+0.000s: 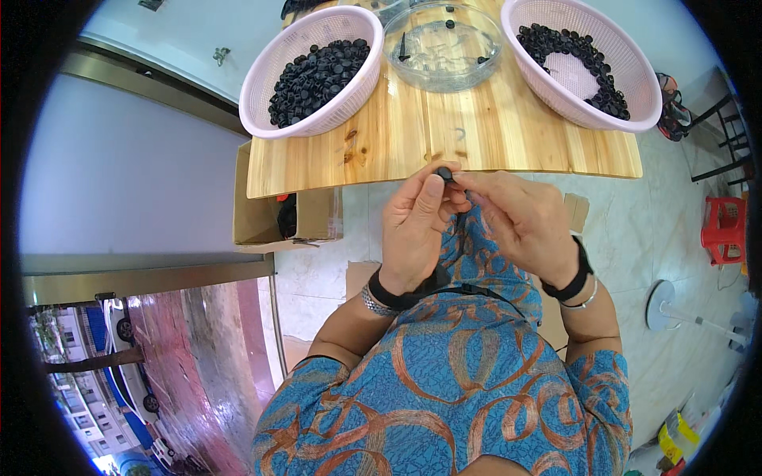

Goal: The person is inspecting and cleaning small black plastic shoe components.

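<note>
Just off the table's near edge, a small round black cap (pixel 444 173) is pinched between the thumb and fingers of my left hand (pixel 411 228). My right hand (pixel 525 218) comes in from the other side, its fingertips closed at the cap's right edge. The lower fingers of both hands partly cover one another. Beyond them at the left, a pink mesh basket (pixel 252 103) is heaped with black caps (pixel 325 75). A matching pink basket (pixel 647 103) at the right holds fewer black pieces (pixel 609 99), with its bottom partly showing.
Between the baskets, a clear round tray (pixel 444 79) on the wooden table (pixel 397 135) holds a few black bits. A cardboard box (pixel 321 214) stands below the table's left end. A red stool (pixel 722 230) and a white-based stand (pixel 660 305) are at the right.
</note>
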Available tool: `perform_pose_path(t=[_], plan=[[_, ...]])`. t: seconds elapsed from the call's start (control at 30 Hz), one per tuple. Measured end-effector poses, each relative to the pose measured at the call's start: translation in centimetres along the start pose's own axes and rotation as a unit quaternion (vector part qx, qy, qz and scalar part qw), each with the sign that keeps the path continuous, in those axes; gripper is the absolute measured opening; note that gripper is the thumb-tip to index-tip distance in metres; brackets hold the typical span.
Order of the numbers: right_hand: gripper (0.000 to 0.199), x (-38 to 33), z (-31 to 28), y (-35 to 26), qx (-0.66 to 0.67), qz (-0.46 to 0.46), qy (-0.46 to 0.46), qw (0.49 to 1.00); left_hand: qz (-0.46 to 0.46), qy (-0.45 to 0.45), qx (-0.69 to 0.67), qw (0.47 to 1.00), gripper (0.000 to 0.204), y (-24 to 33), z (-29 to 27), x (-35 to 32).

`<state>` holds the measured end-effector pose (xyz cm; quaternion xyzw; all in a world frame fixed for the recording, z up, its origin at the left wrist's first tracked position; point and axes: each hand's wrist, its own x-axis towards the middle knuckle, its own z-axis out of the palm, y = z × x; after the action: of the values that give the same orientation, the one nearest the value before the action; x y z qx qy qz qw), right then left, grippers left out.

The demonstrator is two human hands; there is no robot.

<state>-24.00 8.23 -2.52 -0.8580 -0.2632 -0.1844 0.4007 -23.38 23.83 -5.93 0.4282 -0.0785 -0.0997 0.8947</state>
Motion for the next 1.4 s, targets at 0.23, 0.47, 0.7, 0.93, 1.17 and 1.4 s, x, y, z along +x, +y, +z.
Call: perform_pose_path(t=[0.23,0.47,0.7,0.93,1.17,1.4], plan=[[0.03,-1.1,4.2,1.8,0.038,-0.013,0.131,0.991,-0.064,0.025,-0.179,0.981,0.034,-0.6,1.3,0.4],[0.023,-1.3,6.8,0.4,0.518,0.237,0.233,0.788,-0.01,0.043,-0.127,0.991,0.027,-1.1,1.9,0.5],[0.023,1.1,3.6,2.8,0.333,0.171,0.084,0.923,-0.058,0.052,-0.116,0.99,0.024,-0.4,0.2,2.0],[0.019,6.4,6.6,7.2,-0.052,0.183,0.194,0.962,-0.084,0.157,-0.32,0.93,0.022,-2.2,0.5,9.4],[0.022,5.9,3.2,9.7,-0.174,0.149,0.106,0.968,-0.083,0.153,-0.207,0.963,0.025,-0.2,-1.1,10.0],[0.024,4.1,1.1,11.7,-0.279,0.093,0.012,0.956,-0.029,0.107,0.001,0.994,0.026,2.8,-6.3,6.2]])
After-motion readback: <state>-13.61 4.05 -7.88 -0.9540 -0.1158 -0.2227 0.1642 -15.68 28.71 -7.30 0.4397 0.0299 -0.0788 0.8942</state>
